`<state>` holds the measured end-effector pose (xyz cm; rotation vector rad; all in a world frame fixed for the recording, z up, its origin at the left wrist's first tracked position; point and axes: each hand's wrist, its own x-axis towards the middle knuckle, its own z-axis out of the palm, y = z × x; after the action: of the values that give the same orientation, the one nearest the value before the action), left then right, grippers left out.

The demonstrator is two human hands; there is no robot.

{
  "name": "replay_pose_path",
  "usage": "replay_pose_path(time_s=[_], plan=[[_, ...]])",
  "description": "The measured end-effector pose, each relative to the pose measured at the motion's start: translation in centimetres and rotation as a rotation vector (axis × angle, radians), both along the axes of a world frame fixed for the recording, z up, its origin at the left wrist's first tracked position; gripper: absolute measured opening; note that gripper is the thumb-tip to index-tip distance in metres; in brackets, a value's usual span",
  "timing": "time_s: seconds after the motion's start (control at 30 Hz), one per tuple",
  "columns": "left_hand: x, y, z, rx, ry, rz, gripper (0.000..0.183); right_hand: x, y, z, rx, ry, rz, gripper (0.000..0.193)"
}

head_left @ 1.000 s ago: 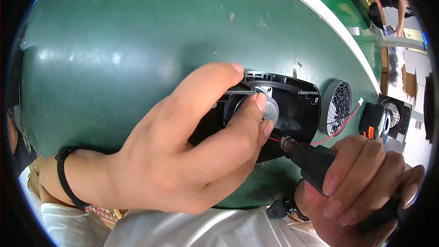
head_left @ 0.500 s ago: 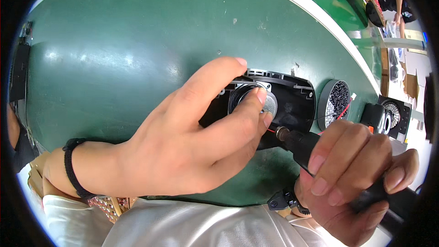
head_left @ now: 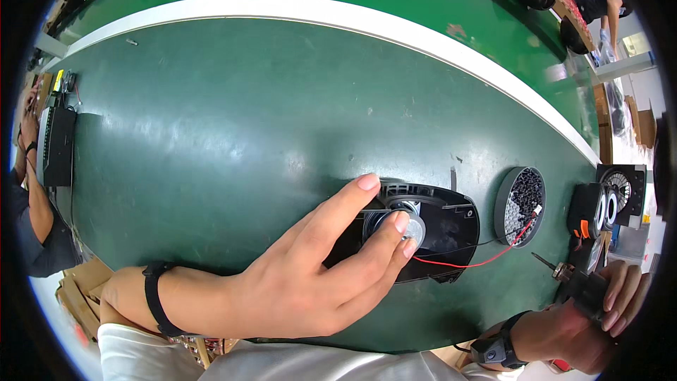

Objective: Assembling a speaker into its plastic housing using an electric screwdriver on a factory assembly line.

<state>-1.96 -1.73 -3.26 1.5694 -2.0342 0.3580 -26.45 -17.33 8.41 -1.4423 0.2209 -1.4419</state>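
In front of me lies a curved black plastic housing [head_left: 451, 229] with a small round speaker [head_left: 416, 229] in it, its metal back facing up. My left hand [head_left: 317, 261] reaches over the housing, two fingertips pressed on the speaker and another finger stretched toward the slotted rim. Part of the housing is hidden under this hand. A red wire [head_left: 465, 266] and a black one run from the speaker to a white plug at the screw bowl. At the lower right my right hand [head_left: 613, 303] is wrapped round a black electric screwdriver [head_left: 585, 289], its bit pointing up and left, apart from the housing.
A round grey bowl [head_left: 502, 219] of black and silver screws stands right of the housing. Beyond it sit black speaker units [head_left: 589, 208] and a fan-like grille [head_left: 619, 187]. A white rail [head_left: 282, 5] borders the green table. A black box [head_left: 60, 144] and another person are at the left.
My right hand has drawn the screwdriver away from the speaker toward the lower right. My left hand stays on the speaker. The view has shifted, showing more of the far side.
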Motion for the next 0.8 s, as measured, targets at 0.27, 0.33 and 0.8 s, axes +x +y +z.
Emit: replay_pose_path(time_s=[0.27,0.33,0.8], plan=[[1.5,1.1,1.4,0.219,-0.037,-0.104,0.046,0.7,-1.7,-4.0,0.025,0.075,-0.184,0.031],[1.1,0.2,1.7,0.164,-0.031,-0.066,0.027,0.4,-2.0,-5.2,0.004,0.143,-0.189,0.026],[1.7,1.1,2.3,0.335,-0.052,-0.062,0.054,0.4,-2.8,-6.7,0.039,0.203,-0.293,0.022]])
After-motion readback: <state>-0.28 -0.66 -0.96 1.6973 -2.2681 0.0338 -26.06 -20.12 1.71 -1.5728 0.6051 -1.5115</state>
